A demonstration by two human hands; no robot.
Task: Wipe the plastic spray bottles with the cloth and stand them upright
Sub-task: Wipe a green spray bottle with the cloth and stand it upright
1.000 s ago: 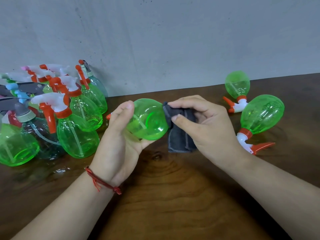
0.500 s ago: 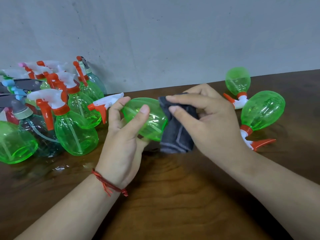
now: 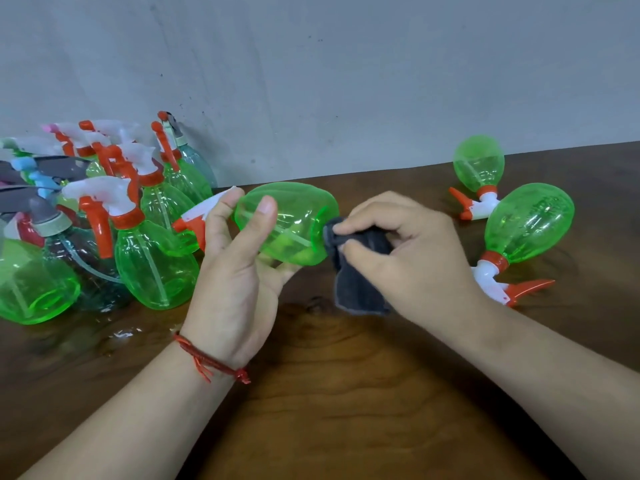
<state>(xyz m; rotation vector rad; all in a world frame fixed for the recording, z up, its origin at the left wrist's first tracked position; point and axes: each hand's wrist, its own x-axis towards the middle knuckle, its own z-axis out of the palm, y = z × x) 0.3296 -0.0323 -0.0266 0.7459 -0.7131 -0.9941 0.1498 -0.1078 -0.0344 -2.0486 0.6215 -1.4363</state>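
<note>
Since half a second ago, your right hand point(image 3: 408, 251) has slid the cloth point(image 3: 360, 282) off the side of the bottle point(image 3: 291, 226) to its flat base, and your left hand point(image 3: 239, 271) has turned the bottle so its nozzle points further left.

You hold the bottle on its side above the tabletop point(image 3: 346, 393), well clear of the wood. Your left thumb lies across the near face, the other fingers point(image 3: 221, 216) wrap round near the neck, and the palm cups it from below. Your right fingers are clenched on a bunched corner of the cloth, pressing it against the base rim, while the rest hangs loose.

Slip is the main risk, I think. The smooth round plastic sits in a light grip, and wet patches gleam on the tabletop beside the standing bottles point(image 3: 152, 258), so the shell may be damp too. A hard push on the base could drive it leftwards out of your hand and send its nozzle into that crowded group, toppling some. The hanging cloth could also drag through the wet. Two bottles on their sides point(image 3: 526, 223) wait at the right, well apart from your hands.
</note>
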